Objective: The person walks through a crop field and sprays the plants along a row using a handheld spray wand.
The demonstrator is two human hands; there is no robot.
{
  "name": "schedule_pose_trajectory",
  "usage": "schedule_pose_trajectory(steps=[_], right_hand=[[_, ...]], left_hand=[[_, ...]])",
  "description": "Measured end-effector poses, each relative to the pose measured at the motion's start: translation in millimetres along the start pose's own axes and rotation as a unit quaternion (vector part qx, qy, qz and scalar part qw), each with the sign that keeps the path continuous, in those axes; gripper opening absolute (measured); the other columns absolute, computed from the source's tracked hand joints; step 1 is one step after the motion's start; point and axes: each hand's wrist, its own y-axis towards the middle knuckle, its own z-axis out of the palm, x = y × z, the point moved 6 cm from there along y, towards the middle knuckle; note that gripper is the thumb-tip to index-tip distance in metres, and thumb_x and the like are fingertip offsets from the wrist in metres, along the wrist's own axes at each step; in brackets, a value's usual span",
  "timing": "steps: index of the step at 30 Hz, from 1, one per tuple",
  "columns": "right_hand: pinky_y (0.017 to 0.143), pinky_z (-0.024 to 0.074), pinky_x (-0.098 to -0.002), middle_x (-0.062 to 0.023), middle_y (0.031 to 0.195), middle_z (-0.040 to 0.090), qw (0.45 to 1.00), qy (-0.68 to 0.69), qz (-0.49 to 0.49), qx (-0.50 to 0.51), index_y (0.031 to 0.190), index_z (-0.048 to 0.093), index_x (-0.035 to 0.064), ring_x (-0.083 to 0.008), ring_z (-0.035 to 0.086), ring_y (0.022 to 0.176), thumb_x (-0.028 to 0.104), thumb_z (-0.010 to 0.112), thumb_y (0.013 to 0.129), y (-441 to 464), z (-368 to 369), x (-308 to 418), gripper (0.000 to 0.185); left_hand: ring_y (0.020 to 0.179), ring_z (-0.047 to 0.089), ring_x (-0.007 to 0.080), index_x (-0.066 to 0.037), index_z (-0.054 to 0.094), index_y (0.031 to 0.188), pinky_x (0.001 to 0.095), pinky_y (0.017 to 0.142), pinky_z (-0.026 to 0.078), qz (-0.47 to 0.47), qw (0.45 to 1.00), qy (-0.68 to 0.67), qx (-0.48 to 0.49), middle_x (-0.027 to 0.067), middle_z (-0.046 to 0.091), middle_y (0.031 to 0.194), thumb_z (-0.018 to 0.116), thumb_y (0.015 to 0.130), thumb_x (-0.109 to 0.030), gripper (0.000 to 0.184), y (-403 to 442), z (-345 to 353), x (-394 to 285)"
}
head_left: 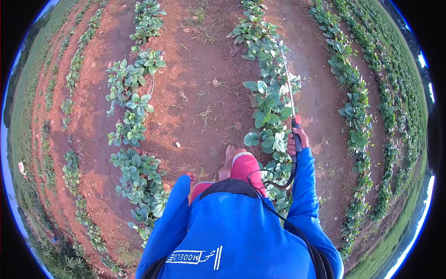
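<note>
My right hand (298,141) is closed around the black handle of a spray wand (290,93), whose thin metal tube points forward over a row of leafy green plants (269,100). A red part shows at the top of the handle, and a black hose (287,182) curves down from it toward my body. Near my left thigh is my left hand (191,176), mostly hidden by the blue sleeve; only some fingertips show, and what it holds, if anything, cannot be made out.
Another plant row (132,125) runs along my left side, and further rows (357,121) lie to the right. Reddish bare soil (195,102) with tufts of dry grass lies between the rows. My bare feet (227,160) are on this soil.
</note>
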Motion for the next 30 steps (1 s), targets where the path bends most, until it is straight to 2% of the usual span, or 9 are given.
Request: schedule_pose_trajectory(steps=[4,6,9,14,16,21,24,28,30], right_hand=[[0.026,0.0264,-0.0270,0.0005,0.046,0.035,0.976,-0.141,0.020,-0.162,0.067,0.039,0.0135,-0.0115,0.032,0.030,0.038,0.054,0.074,17,-8,-38,0.029],[0.026,0.0259,-0.0264,0.0001,0.047,0.035,0.973,-0.158,0.033,-0.165,0.067,0.039,0.0136,-0.0112,0.031,0.030,0.039,0.055,0.073,30,-4,-42,0.031],[0.027,0.0260,-0.0263,0.0004,0.048,0.036,0.981,-0.138,0.083,-0.104,0.068,0.040,0.0133,-0.0112,0.031,0.030,0.039,0.054,0.073,64,12,-25,0.030],[0.029,0.0269,-0.0265,0.0009,0.047,0.035,0.992,-0.014,0.118,0.039,0.068,0.043,0.0121,-0.0118,0.030,0.030,0.039,0.051,0.075,133,62,55,0.029],[0.029,0.0262,-0.0265,0.0014,0.047,0.035,0.987,0.049,0.077,0.130,0.065,0.044,0.0110,-0.0116,0.030,0.031,0.039,0.054,0.073,148,84,96,0.031],[0.029,0.0278,-0.0250,0.0023,0.046,0.036,0.971,0.186,-0.007,0.148,0.063,0.047,0.0103,-0.0110,0.032,0.031,0.041,0.054,0.072,167,95,176,0.032],[0.030,0.0304,-0.0257,0.0013,0.047,0.038,0.956,0.244,-0.048,0.156,0.062,0.047,0.0089,-0.0112,0.033,0.032,0.041,0.054,0.071,183,89,218,0.034],[0.032,0.0333,-0.0238,-0.0014,0.052,0.040,0.923,0.281,-0.133,0.226,0.067,0.044,0.0032,-0.0105,0.034,0.033,0.036,0.058,0.071,195,95,286,0.036],[0.032,0.0338,-0.0241,-0.0019,0.052,0.039,0.913,0.298,-0.125,0.251,0.069,0.043,0.0020,-0.0105,0.034,0.034,0.035,0.057,0.072,205,104,315,0.036]], left_hand=[[0.045,0.045,0.0181,-0.008,0.055,0.081,0.0358,0.040,0.036,0.054,0.997,-0.041,-0.036,0.0075,0.056,0.065,0.034,0.084,-0.043,0.041,5,5,-26],[0.040,0.043,0.0172,-0.007,0.055,0.077,0.0334,0.036,0.033,0.052,0.996,-0.066,-0.030,0.0073,0.055,0.061,0.039,0.084,-0.041,0.038,12,5,-43],[0.043,0.046,0.0179,-0.006,0.056,0.076,0.0349,0.038,0.036,-0.003,0.999,-0.044,-0.028,0.0084,0.057,0.062,0.039,0.083,-0.040,0.039,29,-2,-67],[0.049,0.049,0.0184,-0.008,0.055,0.082,0.0356,0.043,0.038,0.014,0.998,0.015,-0.053,0.0073,0.058,0.067,0.037,0.083,-0.040,0.037,6,-13,-150],[0.049,0.049,0.0184,-0.008,0.055,0.082,0.0352,0.043,0.037,0.004,0.998,0.014,-0.061,0.0072,0.057,0.065,0.038,0.082,-0.038,0.035,7,-22,-184],[0.048,0.051,0.0183,-0.008,0.056,0.078,0.0332,0.043,0.038,-0.001,0.999,0.001,-0.036,0.0076,0.057,0.061,0.039,0.082,-0.036,0.033,7,-35,-275],[0.046,0.050,0.0175,-0.008,0.056,0.076,0.0306,0.043,0.038,0.068,0.994,-0.018,-0.089,0.0080,0.057,0.061,0.040,0.083,-0.035,0.032,-14,-38,-327],[0.046,0.049,0.0162,-0.008,0.056,0.075,0.0296,0.043,0.039,0.101,0.988,-0.008,-0.114,0.0072,0.057,0.062,0.039,0.083,-0.036,0.033,-16,-45,-366],[0.046,0.049,0.0154,-0.008,0.057,0.075,0.0321,0.044,0.040,0.109,0.987,-0.008,-0.115,0.0061,0.057,0.065,0.041,0.081,-0.035,0.033,-27,-44,-379]])
